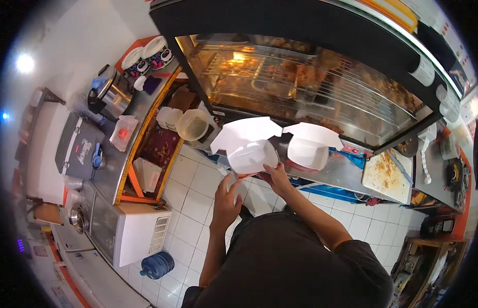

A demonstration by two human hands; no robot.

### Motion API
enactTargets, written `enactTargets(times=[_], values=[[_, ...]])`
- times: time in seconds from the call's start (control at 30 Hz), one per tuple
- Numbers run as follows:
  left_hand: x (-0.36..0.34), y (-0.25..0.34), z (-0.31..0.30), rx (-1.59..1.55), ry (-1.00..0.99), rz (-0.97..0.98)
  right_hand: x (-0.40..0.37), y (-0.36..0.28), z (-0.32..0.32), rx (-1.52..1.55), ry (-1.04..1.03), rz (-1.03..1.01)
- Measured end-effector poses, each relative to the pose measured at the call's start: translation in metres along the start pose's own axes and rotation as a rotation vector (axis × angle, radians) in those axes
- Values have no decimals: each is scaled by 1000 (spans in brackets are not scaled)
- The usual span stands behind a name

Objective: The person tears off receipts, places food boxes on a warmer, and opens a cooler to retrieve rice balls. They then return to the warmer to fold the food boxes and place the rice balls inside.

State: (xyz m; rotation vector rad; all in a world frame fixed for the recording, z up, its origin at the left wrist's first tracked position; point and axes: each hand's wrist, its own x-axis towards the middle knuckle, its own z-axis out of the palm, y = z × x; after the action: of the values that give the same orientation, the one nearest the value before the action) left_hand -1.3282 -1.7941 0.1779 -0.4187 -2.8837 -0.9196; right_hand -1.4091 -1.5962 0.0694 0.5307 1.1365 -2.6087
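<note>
A white box with raised flaps (pixel 247 146) stands at the counter's front edge, below a glass display case (pixel 300 77) with food on racks. My right hand (pixel 276 177) pinches the box's lower right corner. My left hand (pixel 227 199) is just below the box's lower left side, its fingers apart and holding nothing. A second open white box (pixel 308 149) sits to the right on the metal counter (pixel 347 172). Both boxes look empty inside.
A white cutting board (pixel 385 179) with crumbs and a knife (pixel 399 167) lies at the right. To the left are a round plastic tub (pixel 193 125), a steel pot (pixel 117 93) and a side counter. A blue water jug (pixel 157 265) lies on the tiled floor.
</note>
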Motion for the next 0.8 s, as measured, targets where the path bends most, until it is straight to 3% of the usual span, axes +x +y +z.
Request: enactTargets(times=[0.1,0.17,0.2,0.27,0.37,0.43,0.47,0.53,0.63,0.67,0.7,0.8], values=[[-25,-50,5,-17,-142,-68,39,30,9,-4,55,21],[-47,-80,5,11,-425,-213,67,53,17,51,61,-12],[-53,-93,1,6,-422,-216,78,60,27,52,160,-21],[-59,-115,-9,14,-637,-347,105,77,33,50,261,-31],[-65,-143,-24,-5,-601,-358,124,90,23,104,97,34],[-64,-157,-34,-8,-586,-368,107,69,22,-123,14,203],[-63,-163,-38,-12,-567,-381,87,51,31,-316,5,81],[-62,-177,-42,-20,-549,-386,68,19,16,-946,239,-315],[-57,-195,-39,-78,-504,-332,49,-16,-48,-1363,823,-803],[-52,-197,-38,-92,-529,-339,34,-33,-54,-1453,1029,-745],[-46,-198,-38,-106,-553,-346,32,-41,-71,-1549,1260,-813],[-27,-196,-29,-123,-635,-260,22,-61,-106,-1439,1472,-624]])
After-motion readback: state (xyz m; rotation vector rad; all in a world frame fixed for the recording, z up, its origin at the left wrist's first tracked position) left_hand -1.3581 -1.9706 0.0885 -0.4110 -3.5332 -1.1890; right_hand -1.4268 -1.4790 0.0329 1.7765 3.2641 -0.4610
